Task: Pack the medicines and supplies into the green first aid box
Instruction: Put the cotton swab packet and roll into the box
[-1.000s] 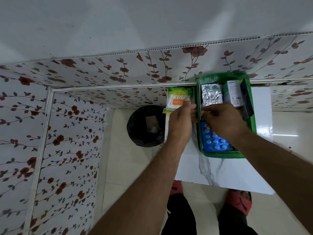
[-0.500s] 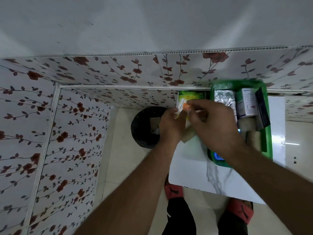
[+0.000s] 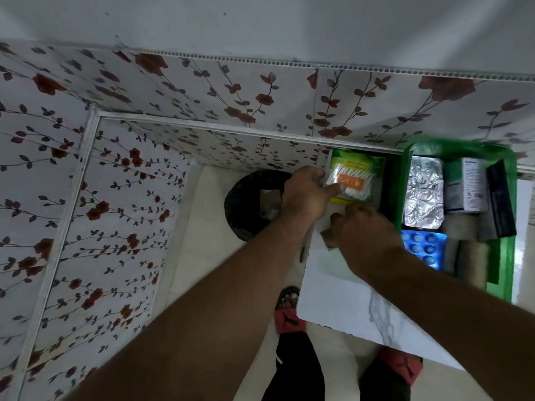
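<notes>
The left hand (image 3: 308, 195) is gripping a pack of cotton buds (image 3: 351, 180) by its left edge, thumb lying across the clear front and the other fingers tucked behind it. The pack is sitting at the far end of the white marble-patterned table (image 3: 341, 296), against the flowered wall panel (image 3: 202, 91) and just left of the green first aid box (image 3: 508, 256).

The right hand (image 3: 362, 230) is hovering just below the pack, fingers curled downward over a small brownish piece (image 3: 328, 240) that may be a plaster strip; whether the fingers are actually closing on it is hard to tell, since motion blur is smearing this part of the view.

The box is lying open on the right side of the table. Inside it, a silver foil blister strip (image 3: 424, 195) is resting in the far left part, a blue blister pack (image 3: 425, 248) is lying nearer, a white medicine carton (image 3: 473, 188) is standing to the right of the foil, and a dark flat item (image 3: 500, 198) is leaning by the right wall. Rolled bandages (image 3: 469, 256) are filling the near right part.

A black bin (image 3: 249, 204) is standing on the floor left of the table.
</notes>
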